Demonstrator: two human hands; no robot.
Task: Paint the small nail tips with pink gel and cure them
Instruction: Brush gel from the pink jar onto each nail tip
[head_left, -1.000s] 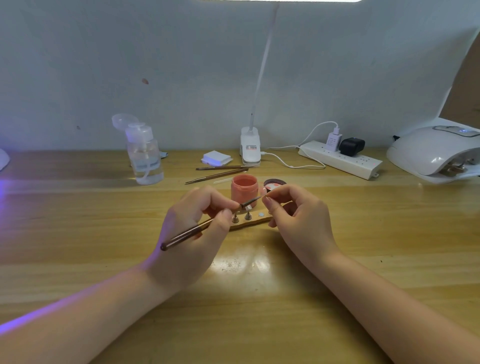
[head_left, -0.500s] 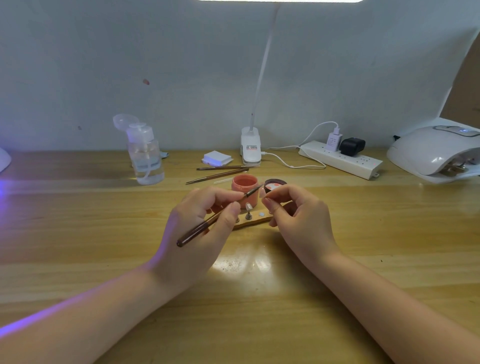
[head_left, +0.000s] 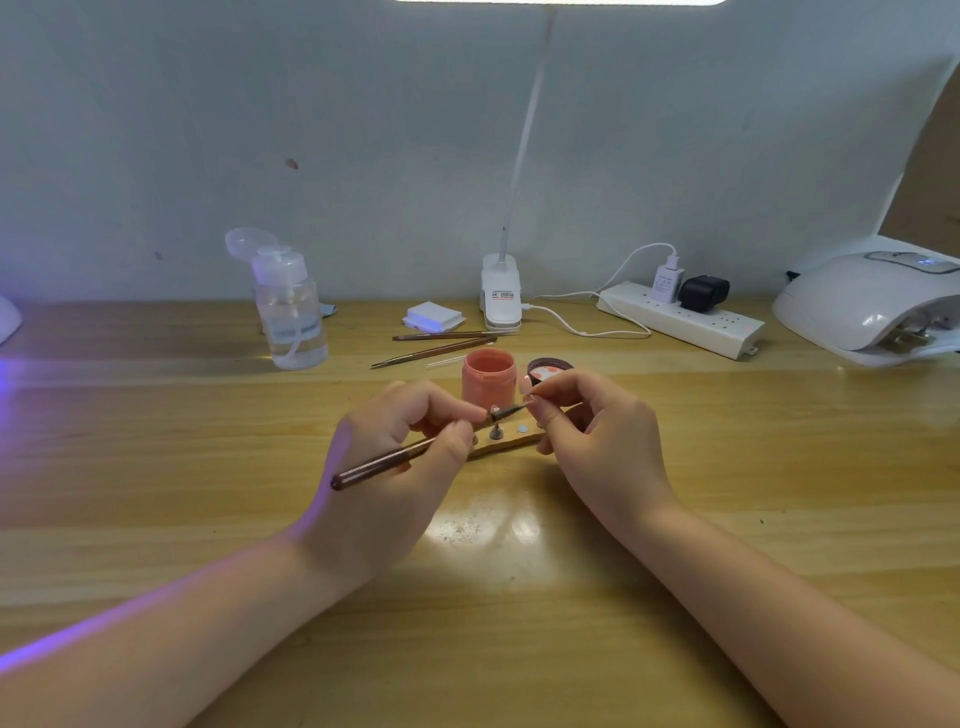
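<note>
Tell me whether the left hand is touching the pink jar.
Apart. The head view shows bare table between the left hand, which grips the brush, and the pink jar behind it.

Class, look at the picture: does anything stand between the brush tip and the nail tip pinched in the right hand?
Nothing visible does. The left hand holds the brush, and its tip reaches straight to the nail tip pinched by the right hand. The pink gel jar stands behind them.
</note>
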